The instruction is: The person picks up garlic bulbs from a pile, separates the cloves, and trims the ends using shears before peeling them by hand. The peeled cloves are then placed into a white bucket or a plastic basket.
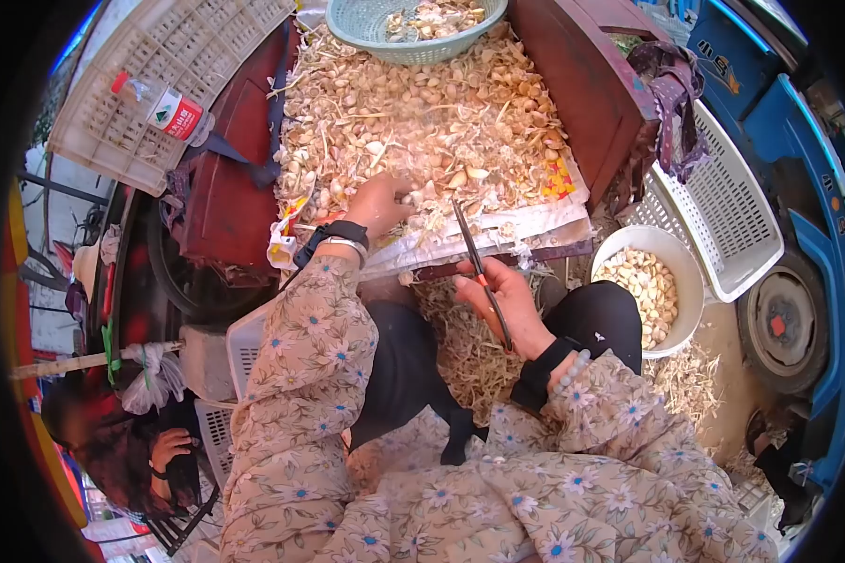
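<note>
My left hand (377, 208), with a dark watch at its wrist, is at the near left part of a heap of garlic (422, 113). Its fingers are curled together around a pale piece that looks like garlic, partly hidden by them. In my right hand (514, 305) is a pair of dark scissors (469, 244) with an orange spot near the pivot; the blades point away from me toward the heap. Loose cloves, skins and dry stalks cover the cloth-lined surface (545, 228) under the heap.
A blue-green basket (343, 21) with garlic stands at the far end. To my right are a white bucket (690, 314) of cloves and a white crate (737, 202). A bottle (164, 108) lies on a pale crate (94, 122). Stalks litter the ground; a person's hand (171, 448) shows lower left.
</note>
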`<state>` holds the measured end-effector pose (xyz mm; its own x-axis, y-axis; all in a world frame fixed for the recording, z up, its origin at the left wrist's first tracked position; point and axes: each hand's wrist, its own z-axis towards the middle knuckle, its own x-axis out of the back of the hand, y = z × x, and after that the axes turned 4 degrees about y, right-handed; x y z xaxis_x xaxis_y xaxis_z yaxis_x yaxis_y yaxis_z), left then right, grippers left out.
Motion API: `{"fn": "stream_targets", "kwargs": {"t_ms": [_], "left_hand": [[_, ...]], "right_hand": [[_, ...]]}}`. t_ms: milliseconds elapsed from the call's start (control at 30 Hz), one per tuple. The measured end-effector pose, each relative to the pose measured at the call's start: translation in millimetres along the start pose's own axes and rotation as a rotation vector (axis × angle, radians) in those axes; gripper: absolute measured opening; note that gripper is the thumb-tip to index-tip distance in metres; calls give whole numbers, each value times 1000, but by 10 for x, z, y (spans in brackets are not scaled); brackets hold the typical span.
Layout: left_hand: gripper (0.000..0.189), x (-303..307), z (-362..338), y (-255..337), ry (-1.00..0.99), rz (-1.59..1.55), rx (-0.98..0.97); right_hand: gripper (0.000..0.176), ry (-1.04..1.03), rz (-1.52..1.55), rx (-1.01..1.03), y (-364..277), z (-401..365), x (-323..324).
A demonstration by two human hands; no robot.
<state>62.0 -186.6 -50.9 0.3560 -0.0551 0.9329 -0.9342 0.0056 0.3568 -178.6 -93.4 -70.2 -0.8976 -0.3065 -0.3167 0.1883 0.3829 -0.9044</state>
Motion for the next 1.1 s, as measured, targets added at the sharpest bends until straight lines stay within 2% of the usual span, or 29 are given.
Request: {"fn": "stream_targets", "kwargs": {"t_ms": [100, 200, 300, 400, 500, 600, 733, 900, 1000, 1100], "left_hand": [[32, -103, 2, -46, 95, 37, 1], [30, -185, 58, 55, 150, 331, 39], [31, -160, 75, 86, 153, 323, 62], [28, -98, -89, 100, 266, 71, 81], [24, -21, -274, 111, 293, -731, 335], [22, 187, -554, 382, 247, -1122, 345], [21, 216, -842, 616, 251, -1511, 270], [19, 107, -1024, 847, 343, -1650, 270], [20, 91, -1101, 933, 345, -1675, 284], [20, 26, -1130, 1004, 364, -1722, 263]], "right_hand": [[27, 9, 18, -6, -6, -10, 10], [25, 27, 47, -95, -89, -33, 23], [26, 39, 52, -82, -42, 1, 27], [26, 44, 102, -72, -74, -12, 16], [29, 14, 65, 2, 5, 25, 44], [27, 32, 90, 1, -2, 11, -4], [31, 33, -295, 208, -29, -46, 16], [39, 164, -634, 567, -123, -142, 7], [41, 199, -636, 575, -112, -124, 24], [40, 146, -681, 617, -152, -165, 20]]}}
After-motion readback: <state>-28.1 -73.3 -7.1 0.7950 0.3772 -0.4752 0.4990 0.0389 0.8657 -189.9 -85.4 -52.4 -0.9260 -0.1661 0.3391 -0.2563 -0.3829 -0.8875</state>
